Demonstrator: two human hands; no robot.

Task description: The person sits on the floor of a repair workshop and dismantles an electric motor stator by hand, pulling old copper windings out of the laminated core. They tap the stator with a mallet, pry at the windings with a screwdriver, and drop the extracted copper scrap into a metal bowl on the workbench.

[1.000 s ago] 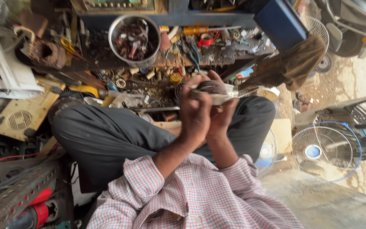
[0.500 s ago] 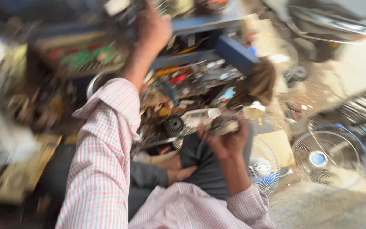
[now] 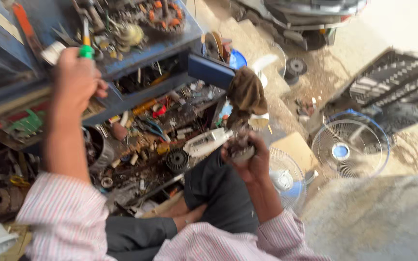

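My left hand (image 3: pixel 76 79) is raised to the blue shelf (image 3: pixel 165 46), fingers curled shut around the green handle of a screwdriver (image 3: pixel 86 48). The handle sticks up out of my fist; the shaft runs on upward over the shelf's clutter. Which tip it has, I cannot tell: blurred.

My right hand (image 3: pixel 247 159) sits below and right of the blue shelf, over my dark-trousered knee (image 3: pixel 218 193). Fingers wrapped tight around a small motor part (image 3: pixel 240 147), dark and greasy with a pale metal edge; it pokes out above my knuckles. Detail is smeared by motion.

Just below the shelf's front edge: a lower ledge packed with loose bits, among them a red piece (image 3: pixel 159 111) and a black toothed wheel (image 3: pixel 177 160). A round metal bowl (image 3: pixel 97 147) stands under the shelf's left half, partly behind my left forearm.

Off the shelf's right corner hangs a brown rag (image 3: pixel 247 92). Further right of the shelf, well apart from it, a fan with a blue-rimmed wire guard (image 3: pixel 349 150) lies on the dusty ground. A second fan guard (image 3: pixel 286 179) lies just beside my right wrist.
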